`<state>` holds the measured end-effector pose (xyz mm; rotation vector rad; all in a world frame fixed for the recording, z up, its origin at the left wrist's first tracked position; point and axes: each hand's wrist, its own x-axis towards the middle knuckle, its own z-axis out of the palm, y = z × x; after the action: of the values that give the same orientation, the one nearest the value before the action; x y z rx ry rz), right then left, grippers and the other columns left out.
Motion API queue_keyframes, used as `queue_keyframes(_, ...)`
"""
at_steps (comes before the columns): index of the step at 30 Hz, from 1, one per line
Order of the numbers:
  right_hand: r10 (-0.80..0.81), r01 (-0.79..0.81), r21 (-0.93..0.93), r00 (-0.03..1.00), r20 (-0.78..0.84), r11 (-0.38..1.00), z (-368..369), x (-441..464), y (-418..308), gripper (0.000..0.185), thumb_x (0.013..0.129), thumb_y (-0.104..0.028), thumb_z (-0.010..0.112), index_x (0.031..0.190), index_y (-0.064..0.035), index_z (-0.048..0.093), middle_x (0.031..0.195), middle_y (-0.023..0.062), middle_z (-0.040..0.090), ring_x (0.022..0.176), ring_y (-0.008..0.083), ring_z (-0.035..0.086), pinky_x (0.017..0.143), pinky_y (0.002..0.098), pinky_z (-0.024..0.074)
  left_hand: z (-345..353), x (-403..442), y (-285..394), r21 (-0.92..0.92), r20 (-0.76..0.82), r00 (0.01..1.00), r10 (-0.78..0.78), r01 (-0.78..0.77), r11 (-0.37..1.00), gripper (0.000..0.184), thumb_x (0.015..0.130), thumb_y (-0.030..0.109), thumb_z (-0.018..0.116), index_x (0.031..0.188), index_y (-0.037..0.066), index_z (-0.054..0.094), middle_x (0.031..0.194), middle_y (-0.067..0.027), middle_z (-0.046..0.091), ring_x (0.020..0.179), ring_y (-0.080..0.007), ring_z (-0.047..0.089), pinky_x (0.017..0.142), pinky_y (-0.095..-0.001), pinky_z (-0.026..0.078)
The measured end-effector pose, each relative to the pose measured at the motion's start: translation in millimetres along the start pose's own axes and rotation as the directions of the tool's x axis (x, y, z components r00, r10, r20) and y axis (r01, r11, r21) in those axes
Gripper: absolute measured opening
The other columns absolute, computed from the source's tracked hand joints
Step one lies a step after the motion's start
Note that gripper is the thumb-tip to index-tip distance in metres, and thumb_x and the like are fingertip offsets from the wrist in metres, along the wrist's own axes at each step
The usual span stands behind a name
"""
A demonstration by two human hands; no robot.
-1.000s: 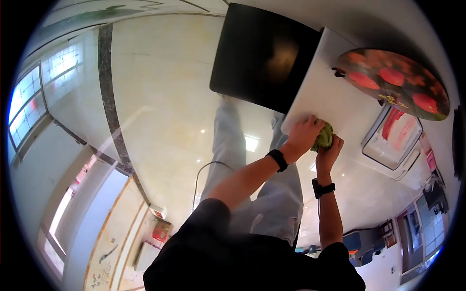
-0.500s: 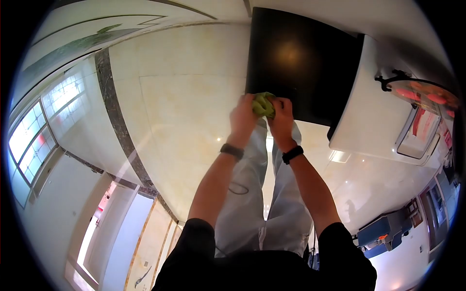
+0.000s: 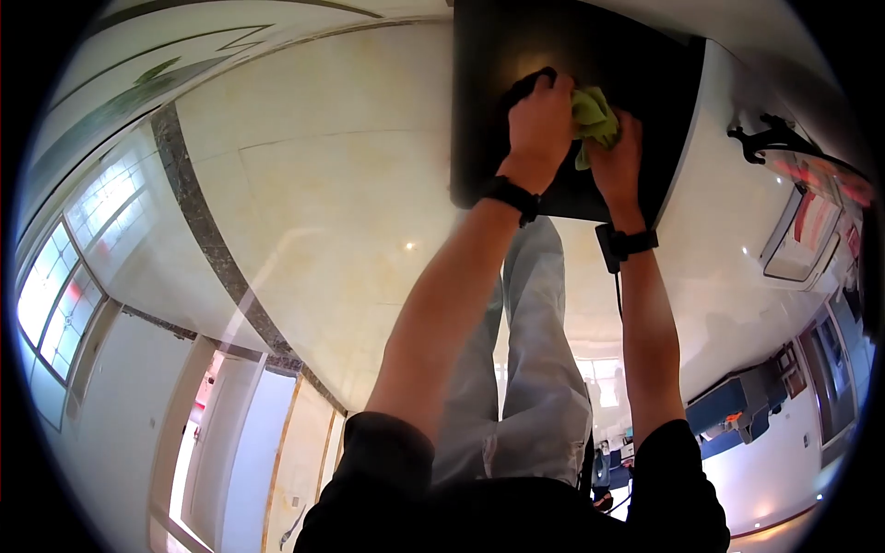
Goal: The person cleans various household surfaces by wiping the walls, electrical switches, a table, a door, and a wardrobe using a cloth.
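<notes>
A crumpled green cloth (image 3: 595, 118) is bunched between my two hands, over a glossy black panel (image 3: 489, 138). My left hand (image 3: 541, 124) grips the cloth's left side with bent fingers. On its right side, my right hand (image 3: 619, 158) is closed on the same cloth, and a loose end hangs down between the hands. Beside my left fingertips is a dark shape; I cannot tell whether it is a shadow or a reflection. Black bands circle both wrists, the right one with a small box and a cable.
A white surface (image 3: 714, 175) adjoins the panel on the right, bearing a decorative plate on a black stand (image 3: 772, 140) and a clear-lidded container (image 3: 800, 235). Pale glossy tiles (image 3: 341, 175) with a dark strip (image 3: 198, 198) spread to the left. Windows and a doorway lie farther left.
Both hands have moved up and right with the cloth, from the panel's lower left edge to over its surface. The cloth now hangs looser, and the view has shifted slightly.
</notes>
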<state>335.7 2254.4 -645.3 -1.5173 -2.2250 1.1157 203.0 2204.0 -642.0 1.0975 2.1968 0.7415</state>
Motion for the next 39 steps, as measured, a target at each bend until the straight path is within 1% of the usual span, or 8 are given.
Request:
queue_keyframes(8,0.096,-0.096,-0.007,0.993,0.066,0.995,10,-97,11,0.049,0.069,0.004,0.067,0.116,-0.0021,0.052,0.113,0.0198,0.048,0.108,0.0415,0.048,0.095,0.0442,0.0417,-5,-83,-5,0.096,0.270,0.950,-0.160,0.139,0.986,0.030,0.076,0.008,0.067,0.102,0.010,0.051,0.096,-0.0132,0.060,0.077,-0.0354,0.066,0.062,-0.0442,0.055)
queue_keyframes(10,0.018,-0.010,-0.057,0.990,0.140,0.998,19,-109,3,0.053,0.066,0.006,0.068,0.117,-0.0021,0.052,0.110,0.0187,0.048,0.105,0.0396,0.049,0.091,0.0425,0.0430,-20,-100,-21,0.110,0.286,0.936,-0.207,0.183,0.977,0.033,0.075,0.008,0.068,0.103,0.010,0.050,0.096,-0.0130,0.060,0.078,-0.0374,0.066,0.062,-0.0459,0.054)
queue_keyframes(15,-0.041,0.024,0.072,0.967,0.251,0.997,44,-87,-33,0.053,0.066,0.006,0.068,0.116,-0.0037,0.053,0.110,0.0183,0.048,0.103,0.0400,0.051,0.089,0.0419,0.0460,-50,-97,-58,0.131,0.207,0.938,-0.277,0.254,0.958,0.035,0.075,0.012,0.069,0.105,0.011,0.049,0.098,-0.0134,0.062,0.082,-0.0405,0.064,0.065,-0.0494,0.052)
queue_keyframes(22,-0.161,0.177,-0.103,0.976,0.149,0.979,54,18,-44,0.046,0.073,-0.001,0.066,0.118,-0.0046,0.055,0.115,0.0193,0.054,0.105,0.0399,0.056,0.090,0.0418,0.0479,-68,3,-50,0.180,0.109,0.965,-0.239,0.217,0.959,0.036,0.077,0.022,0.072,0.104,0.008,0.051,0.097,-0.0171,0.064,0.091,-0.0386,0.064,0.070,-0.0495,0.052)
queue_keyframes(26,-0.110,0.120,-0.171,0.992,0.065,0.978,19,41,-27,0.045,0.076,-0.002,0.064,0.121,-0.0047,0.055,0.116,0.0200,0.056,0.105,0.0404,0.056,0.089,0.0424,0.0478,-32,33,-16,0.119,0.104,0.977,-0.187,0.175,0.977,0.039,0.077,0.023,0.073,0.104,0.007,0.051,0.096,-0.0187,0.064,0.089,-0.0388,0.065,0.071,-0.0491,0.054)
queue_keyframes(29,-0.222,0.200,-0.308,0.974,-0.038,0.930,1,36,16,0.043,0.076,-0.001,0.063,0.118,-0.0035,0.054,0.112,0.0209,0.056,0.101,0.0422,0.055,0.087,0.0448,0.0476,9,36,6,0.054,0.124,0.985,-0.122,0.116,0.992,0.044,0.074,0.021,0.076,0.107,0.006,0.051,0.098,-0.0194,0.064,0.086,-0.0392,0.066,0.069,-0.0483,0.055)
queue_keyframes(35,0.070,-0.056,-0.424,0.997,0.016,0.904,-5,-11,-10,0.044,0.073,-0.001,0.067,0.113,-0.0035,0.050,0.113,0.0219,0.051,0.105,0.0424,0.053,0.082,0.0468,0.0525,13,-2,5,0.027,0.205,0.970,-0.128,0.125,0.992,0.046,0.073,0.017,0.076,0.110,0.006,0.051,0.100,-0.0178,0.064,0.085,-0.0389,0.067,0.068,-0.0470,0.056)
queue_keyframes(39,-0.001,0.038,-0.387,0.995,0.095,0.921,28,-46,-38,0.040,0.071,0.001,0.065,0.107,-0.0039,0.050,0.109,0.0212,0.050,0.102,0.0409,0.054,0.078,0.0438,0.0537,-24,-37,-32,0.032,0.208,0.955,-0.210,0.208,0.978,0.042,0.076,0.028,0.074,0.105,0.006,0.053,0.091,-0.0193,0.066,0.087,-0.0409,0.062,0.071,-0.0487,0.052)
